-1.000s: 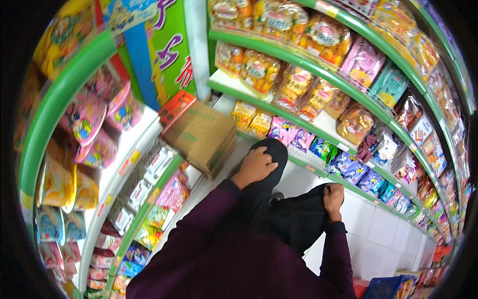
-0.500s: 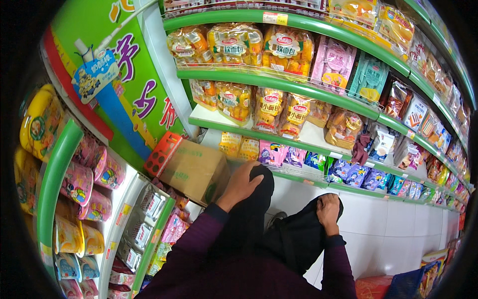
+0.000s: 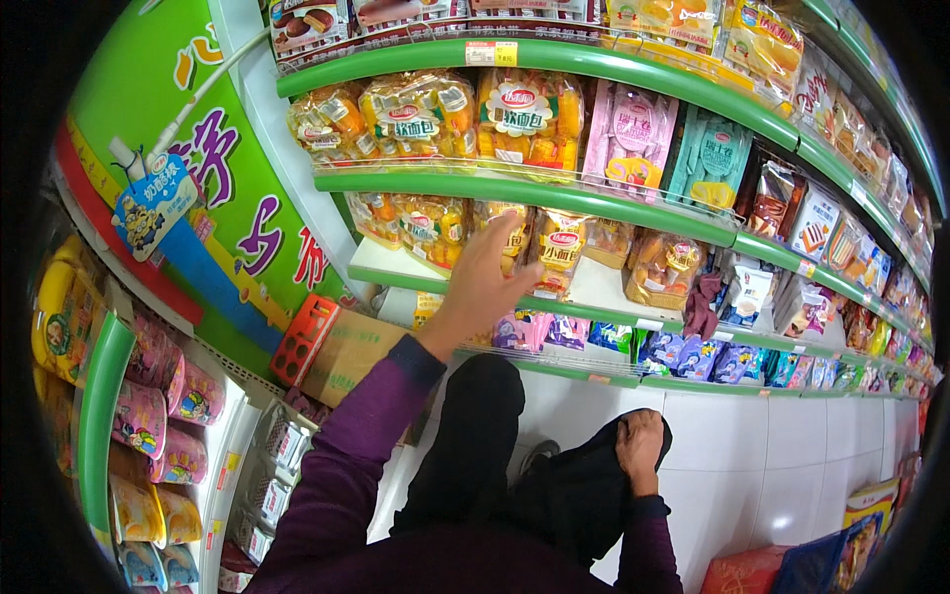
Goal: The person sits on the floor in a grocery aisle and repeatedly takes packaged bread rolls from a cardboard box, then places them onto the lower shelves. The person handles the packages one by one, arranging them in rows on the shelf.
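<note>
On the white, green-edged shelf (image 3: pixel 600 284), a yellow-gold plastic bread bag (image 3: pixel 557 259) stands upright, front outward, presumably for display; its red oval label (image 3: pixel 562 240) carries white script, large dark characters below. Left hand (image 3: pixel 482 287): grip wide, nothing held, thumb before the bag; contact unclear. Right hand (image 3: pixel 640 445) curls over the black-trousered knee (image 3: pixel 592 455), grip's firmness untellable.

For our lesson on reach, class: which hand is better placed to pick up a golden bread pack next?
Probably the left hand: open, it overlaps one golden bread pack in view, though contact is unclear. The right hand rests on the right knee, farther off.
</note>
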The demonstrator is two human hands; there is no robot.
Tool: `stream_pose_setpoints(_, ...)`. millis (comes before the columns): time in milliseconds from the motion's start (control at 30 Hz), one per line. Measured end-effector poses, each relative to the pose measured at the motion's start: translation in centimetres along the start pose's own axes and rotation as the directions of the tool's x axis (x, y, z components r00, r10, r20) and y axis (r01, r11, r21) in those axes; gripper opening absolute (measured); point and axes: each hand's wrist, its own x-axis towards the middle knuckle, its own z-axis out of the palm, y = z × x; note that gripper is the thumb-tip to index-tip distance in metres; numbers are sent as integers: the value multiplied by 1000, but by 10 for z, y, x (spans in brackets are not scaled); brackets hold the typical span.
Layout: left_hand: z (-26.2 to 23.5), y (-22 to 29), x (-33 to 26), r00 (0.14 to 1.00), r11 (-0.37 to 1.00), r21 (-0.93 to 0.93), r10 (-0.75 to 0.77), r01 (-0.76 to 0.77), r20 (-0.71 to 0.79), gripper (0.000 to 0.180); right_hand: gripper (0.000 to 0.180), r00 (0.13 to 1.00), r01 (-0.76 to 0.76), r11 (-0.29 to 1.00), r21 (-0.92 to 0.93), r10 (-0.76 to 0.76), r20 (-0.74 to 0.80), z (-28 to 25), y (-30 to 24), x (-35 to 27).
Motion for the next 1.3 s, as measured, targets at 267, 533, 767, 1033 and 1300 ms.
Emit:
stream_pose_setpoints(267,0,-16,85,990,980,164,127,-114,-68,61,10,999,-37,999,5,37,2,1,0,1)
stream_pose_setpoints(533,-54,-45,122,913,837,548,238,-18,-333,74,12,998,-70,997,-27,70,0,-5,3,0)
stream_pose_setpoints(767,-109,-91,151,928,701,711,228,55,-296,82,11,999,-50,998,-48,49,-5,6,6,3)
stream_pose_setpoints(1033,-125,-83,143,967,603,796,174,46,-187,82,11,999,-50,997,-61,50,12,4,6,0)
stream_pose_setpoints(1300,-141,-78,111,934,593,798,335,-109,-121,63,8,998,-49,992,-115,53,37,5,5,0)
